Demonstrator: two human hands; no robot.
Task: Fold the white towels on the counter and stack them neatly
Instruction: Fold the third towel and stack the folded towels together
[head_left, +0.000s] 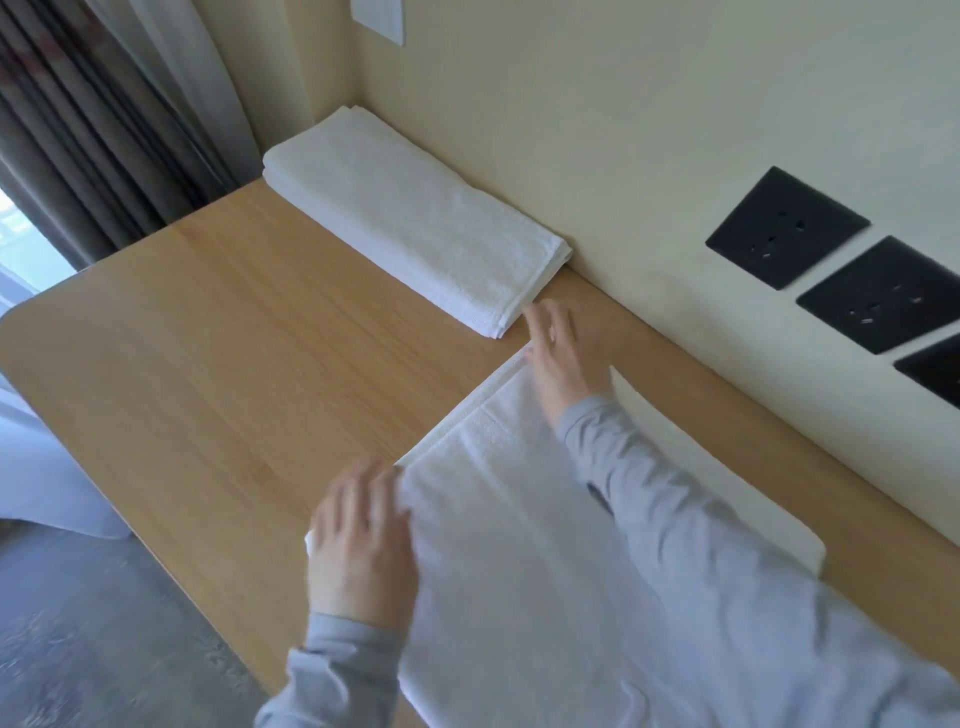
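a white terry towel (509, 519) lies spread on the pale wood-grain counter (208, 338), a long soft rectangle with a stitched hem along its far short end. its surface is nubby and a little blurred.

the left hand (363, 540) sits on the towel's left long edge with its fingers lightly bent. a bit of white cloth shows under the palm. the blur hides whether the fingers pinch the cloth or only rest on it, so i cannot tell.

the right hand (563, 364) lies at the far hemmed corner, fingers stretched out fairly straight and a little apart, with the thumb against the hem. both arms wear smooth grey sleeves (675, 519).

farther along the counter, a stack of folded towels (410, 218) lies flat against the cream wall (571, 104). it is a neat thick oblong with layered edges showing at its near end, close to the right hand's fingertips but apart from them.

three flat black square sockets (787, 226) sit on the wall at right. pleated grey-brown curtains (78, 130) hang at left, above a mottled grey floor (78, 623). the counter's corner is rounded.
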